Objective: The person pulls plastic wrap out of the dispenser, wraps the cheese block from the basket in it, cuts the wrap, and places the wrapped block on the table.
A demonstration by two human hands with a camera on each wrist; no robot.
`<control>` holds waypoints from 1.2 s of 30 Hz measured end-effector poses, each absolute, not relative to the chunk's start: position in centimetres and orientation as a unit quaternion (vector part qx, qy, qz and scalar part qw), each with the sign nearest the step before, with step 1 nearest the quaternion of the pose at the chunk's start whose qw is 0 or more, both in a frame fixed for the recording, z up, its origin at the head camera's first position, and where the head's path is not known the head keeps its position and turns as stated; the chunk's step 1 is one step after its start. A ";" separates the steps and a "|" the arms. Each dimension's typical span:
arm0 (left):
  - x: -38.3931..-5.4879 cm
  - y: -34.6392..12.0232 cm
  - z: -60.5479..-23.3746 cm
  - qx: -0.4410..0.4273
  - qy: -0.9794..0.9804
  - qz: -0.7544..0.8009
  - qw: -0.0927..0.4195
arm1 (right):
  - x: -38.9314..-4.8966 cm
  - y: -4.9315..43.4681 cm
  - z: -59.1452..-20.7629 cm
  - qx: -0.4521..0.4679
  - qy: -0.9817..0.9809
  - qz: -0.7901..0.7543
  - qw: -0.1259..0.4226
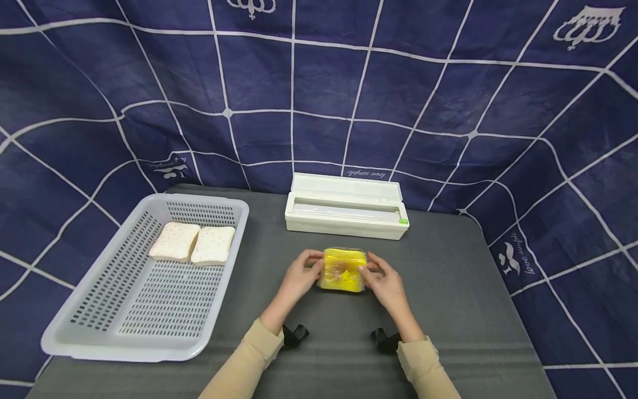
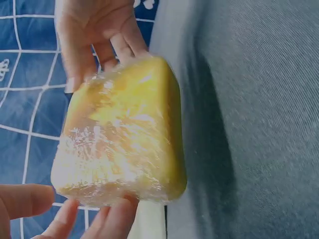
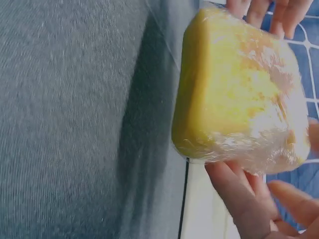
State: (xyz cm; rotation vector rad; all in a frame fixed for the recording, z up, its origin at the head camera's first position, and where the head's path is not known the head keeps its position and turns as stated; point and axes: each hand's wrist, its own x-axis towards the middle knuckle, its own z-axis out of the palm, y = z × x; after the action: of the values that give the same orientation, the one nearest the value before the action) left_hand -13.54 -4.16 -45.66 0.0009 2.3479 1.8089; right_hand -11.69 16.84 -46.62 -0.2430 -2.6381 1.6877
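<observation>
A yellow, bread-slice-shaped block (image 1: 342, 270), wrapped in shiny clear cling film, is held between the two hands over the middle of the table. My left hand (image 1: 302, 272) grips its left edge, thumb toward the near face and fingers at the side. On the opposite edge, my right hand (image 1: 385, 280) holds it the same way. Creased film and a brownish patch show on the yellow block (image 2: 119, 129) in the left wrist view. The right wrist view shows the block (image 3: 234, 89) raised, its shadow falling on the grey cloth.
Behind the hands stands a white cling film dispenser box (image 1: 344, 226), its lid (image 1: 346, 187) raised and a roll inside. At the left, a pale plastic basket (image 1: 206, 327) holds two white bread-slice-shaped pieces (image 1: 213, 245). Blue checked cloth (image 1: 319, 77) hangs around the grey table (image 1: 463, 288).
</observation>
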 end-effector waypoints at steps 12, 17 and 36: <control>-12.5 -3.3 -46.4 -0.021 0.780 0.622 0.064 | -10.4 17.5 -47.4 -0.124 -0.798 0.589 0.040; -11.7 -3.1 -47.7 0.002 0.766 0.641 0.057 | -9.8 17.7 -48.1 -0.115 -0.796 0.593 0.022; -10.1 -2.6 -49.9 0.046 0.809 0.581 0.074 | -8.8 17.5 -49.7 -0.032 -0.843 0.537 0.013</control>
State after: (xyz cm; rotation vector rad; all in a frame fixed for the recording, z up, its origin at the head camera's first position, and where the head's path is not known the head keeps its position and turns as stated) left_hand -10.13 -2.63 -49.88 0.1391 2.4299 1.7444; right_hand -8.80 17.51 -49.67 -0.0994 -2.6266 1.6724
